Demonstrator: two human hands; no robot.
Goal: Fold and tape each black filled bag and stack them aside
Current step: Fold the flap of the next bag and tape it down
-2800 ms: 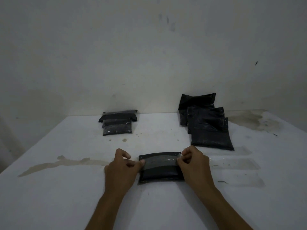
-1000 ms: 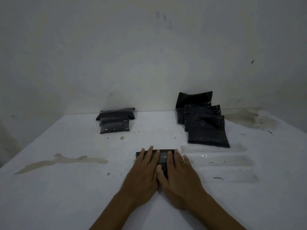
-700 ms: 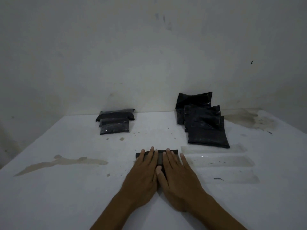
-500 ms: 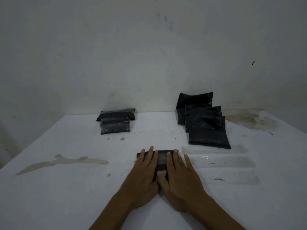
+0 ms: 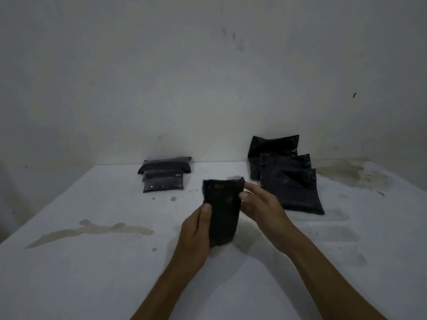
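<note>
Folded black bag [image 5: 222, 211] held upright above the white table [image 5: 92, 262] — left hand [image 5: 196, 234] pinching its lower edge, right hand [image 5: 261, 209] loosely curled beside the top. Risk: one-sided pinch lets the fill sag and the tape peel before reaching the finished stack [image 5: 164, 174], well apart at far left.

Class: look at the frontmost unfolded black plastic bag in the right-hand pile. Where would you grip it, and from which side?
Probably the near bulging end of the frontmost unfolded black plastic bag, approached from the front. It lies flat on the white table, overlapping the bags behind, so its near edge is the free one.
</note>
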